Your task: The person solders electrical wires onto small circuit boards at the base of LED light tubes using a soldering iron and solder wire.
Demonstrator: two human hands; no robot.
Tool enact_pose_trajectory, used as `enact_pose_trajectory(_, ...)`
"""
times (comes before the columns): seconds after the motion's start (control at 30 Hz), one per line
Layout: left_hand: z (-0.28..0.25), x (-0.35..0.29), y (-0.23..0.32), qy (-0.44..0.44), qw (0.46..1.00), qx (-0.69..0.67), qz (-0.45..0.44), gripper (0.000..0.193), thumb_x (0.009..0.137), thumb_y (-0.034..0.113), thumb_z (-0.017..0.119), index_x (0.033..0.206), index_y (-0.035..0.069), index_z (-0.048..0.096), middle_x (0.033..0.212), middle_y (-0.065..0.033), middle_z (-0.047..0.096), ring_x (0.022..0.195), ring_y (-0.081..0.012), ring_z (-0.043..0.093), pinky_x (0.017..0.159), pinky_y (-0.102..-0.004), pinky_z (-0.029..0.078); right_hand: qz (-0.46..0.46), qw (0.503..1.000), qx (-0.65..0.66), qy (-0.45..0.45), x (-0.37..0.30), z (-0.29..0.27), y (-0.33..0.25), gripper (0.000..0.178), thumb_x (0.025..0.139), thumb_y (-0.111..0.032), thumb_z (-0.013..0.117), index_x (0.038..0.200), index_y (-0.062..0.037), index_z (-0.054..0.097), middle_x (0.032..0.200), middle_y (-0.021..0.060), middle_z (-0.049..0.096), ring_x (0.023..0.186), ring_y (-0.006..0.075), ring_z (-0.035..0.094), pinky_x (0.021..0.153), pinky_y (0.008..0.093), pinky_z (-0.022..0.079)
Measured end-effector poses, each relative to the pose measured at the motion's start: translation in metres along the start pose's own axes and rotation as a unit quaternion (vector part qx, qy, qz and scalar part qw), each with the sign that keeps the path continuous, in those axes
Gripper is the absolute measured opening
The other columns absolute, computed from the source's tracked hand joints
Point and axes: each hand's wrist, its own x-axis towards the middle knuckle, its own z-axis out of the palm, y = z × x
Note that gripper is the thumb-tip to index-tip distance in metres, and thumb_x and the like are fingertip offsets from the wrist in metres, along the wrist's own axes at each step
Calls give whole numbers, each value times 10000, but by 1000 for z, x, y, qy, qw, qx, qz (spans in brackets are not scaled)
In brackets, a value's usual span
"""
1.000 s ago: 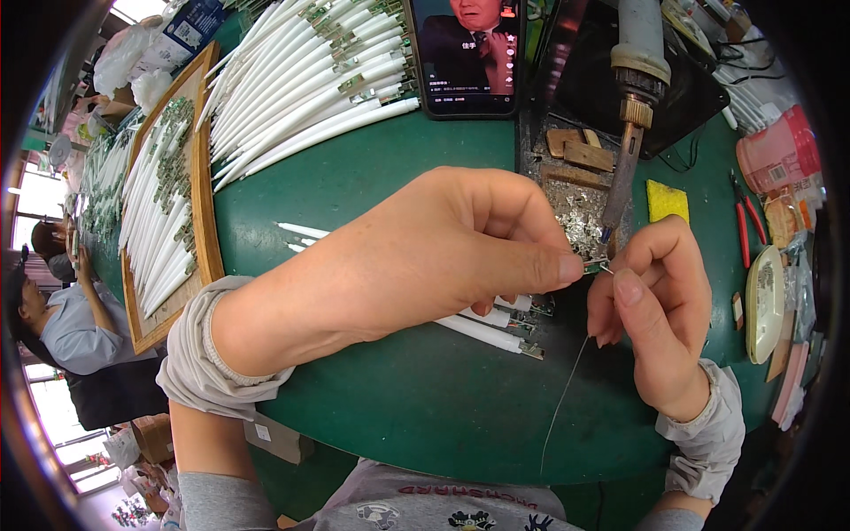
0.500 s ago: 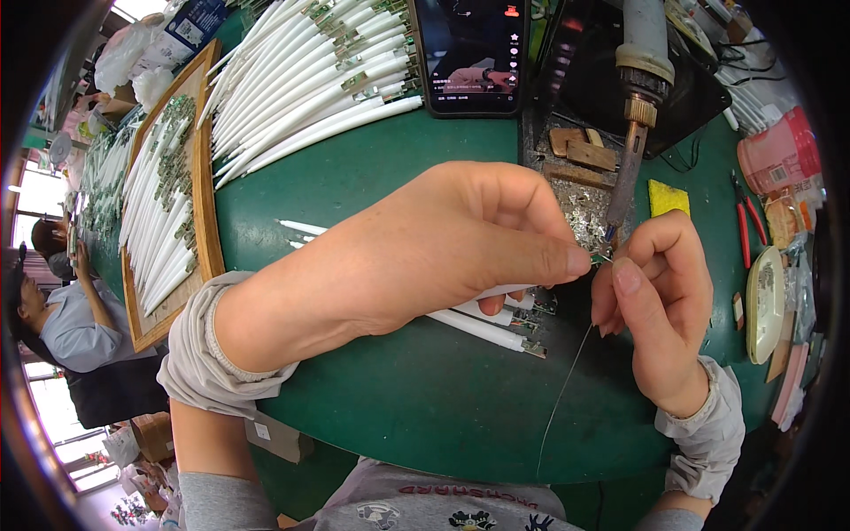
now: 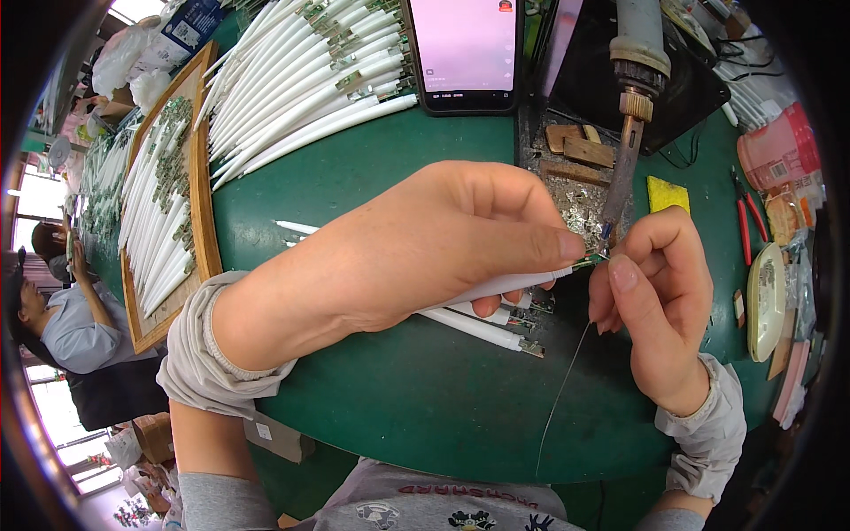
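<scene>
Head view: my left hand (image 3: 460, 239) is closed in a pinch, thumb against bent fingers, round a white tube (image 3: 509, 285), whose small green circuit board (image 3: 589, 260) pokes out past my thumb, just under the tip of the soldering iron (image 3: 627, 133). My right hand (image 3: 655, 301) faces it, thumb pressed to the forefinger on a thin wire (image 3: 562, 403), the other fingers curled in, and a long loose tail hangs over the green counter (image 3: 398, 407). Whether the tip touches the board I cannot tell. As I judge it, if the iron is hot, a small slip of either hand could burn my fingertips, since both are so close to it; a shaky pinch could put metal on the wrong spot, and the dangling tail could snag on my sleeve and tug the wire aside. Counting: one tube in my grasp, at least three loose tubes (image 3: 478, 331) beneath that hand, one iron, one phone (image 3: 465, 53), one yellow sponge (image 3: 666, 195), one pair of red-handled pliers (image 3: 744, 230) and one pale dish (image 3: 767, 301). Tubes in the pile (image 3: 310, 115) and in the wood-edged tray (image 3: 211, 230) overlap too much for me to number.
</scene>
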Motion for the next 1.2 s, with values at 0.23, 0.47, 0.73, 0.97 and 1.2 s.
enact_pose_trajectory(0.23, 0, -2, 1, -4, 1000, -18, 8, 127, 919, 143, 599, 885, 21, 599, 682, -4, 556, 517, -55, 473, 460, -204, 380, -9, 1000, 9, 10, 0, 2, -1, 129, 913, -20, 537, 955, 10, 419, 765, 35, 504, 604, 54, 503, 515, 176, 388)
enact_pose_trajectory(0.47, 2, -1, 2, -7, 1000, -21, 10, 126, 915, 138, 603, 883, 16, 597, 692, -11, 563, 515, -59, 480, 447, -202, 384, -14, 1000, -3, 14, 0, 2, -3, 132, 909, -17, 539, 954, 13, 419, 761, 38, 510, 603, 57, 503, 518, 178, 391)
enact_pose_trajectory(0.73, -1, -5, 4, 11, 1000, -6, -14, 133, 905, 140, 617, 861, 15, 607, 689, -12, 571, 531, -51, 492, 450, -190, 392, -17, 1000, -24, 9, -1, -3, 0, 145, 892, -24, 561, 943, 7, 429, 766, 30, 511, 617, 48, 501, 538, 177, 384)
enact_pose_trajectory(0.97, 0, -3, 1, 16, 1000, 8, -5, 132, 896, 148, 632, 853, 25, 609, 684, 5, 563, 540, -47, 497, 456, -187, 393, -9, 1000, -26, 9, -1, -1, 0, 133, 884, -5, 561, 940, 4, 440, 769, 19, 512, 619, 39, 500, 531, 175, 363)
enact_pose_trajectory(1.2, 0, -3, 2, 17, 1000, 21, -7, 127, 896, 148, 630, 854, 30, 607, 693, 8, 564, 549, -47, 501, 462, -188, 392, 3, 999, -36, 17, 0, 1, 0, 129, 888, 0, 564, 943, 0, 447, 768, 12, 512, 621, 36, 502, 528, 171, 358)
